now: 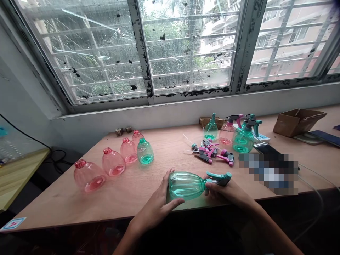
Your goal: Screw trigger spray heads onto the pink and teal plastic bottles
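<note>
A green spray bottle lies on its side in the air above the table's front edge, its base to the left and its spray head to the right. My left hand cups the base, with the thumb below and the fingers behind. At the neck, my right hand is closed around the collar under the spray head. Beyond it lies a pile of loose pink and grey spray heads. To the left stand several open pink bottles and one open green bottle.
At the back right stand a pink spray bottle and green spray bottles with heads on. An open cardboard box sits farther right, near a dark phone-like object and a blurred patch. A window runs behind the table.
</note>
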Motion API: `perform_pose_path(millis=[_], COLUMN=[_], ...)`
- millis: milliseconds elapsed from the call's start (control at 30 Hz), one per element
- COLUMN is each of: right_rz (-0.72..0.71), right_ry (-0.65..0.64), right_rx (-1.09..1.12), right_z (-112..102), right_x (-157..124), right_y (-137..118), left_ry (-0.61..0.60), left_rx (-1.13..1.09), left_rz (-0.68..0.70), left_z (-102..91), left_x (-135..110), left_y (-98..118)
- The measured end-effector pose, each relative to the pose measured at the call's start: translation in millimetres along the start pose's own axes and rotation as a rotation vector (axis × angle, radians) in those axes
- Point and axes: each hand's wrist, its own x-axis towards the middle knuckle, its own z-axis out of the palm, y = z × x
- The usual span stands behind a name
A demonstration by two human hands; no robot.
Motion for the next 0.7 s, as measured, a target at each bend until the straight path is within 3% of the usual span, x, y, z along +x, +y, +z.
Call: perform_pose_path(millis=[200, 700], right_rz=[0.029, -0.021], right_ry=[0.002, -0.019], right_rx=[0.017, 0.092], right_z=[-0.9, -3.2], right_x=[-0.5, 0.1], right_y=[1.9, 7.6], left_ry=[0.0, -0.012], left_rx=[0.039, -0.044], left_rz=[0.047, -0.03], left_z=[4.2, -1.6], left_x=[0.7, -0.9], left_y=[-2.6, 0.2])
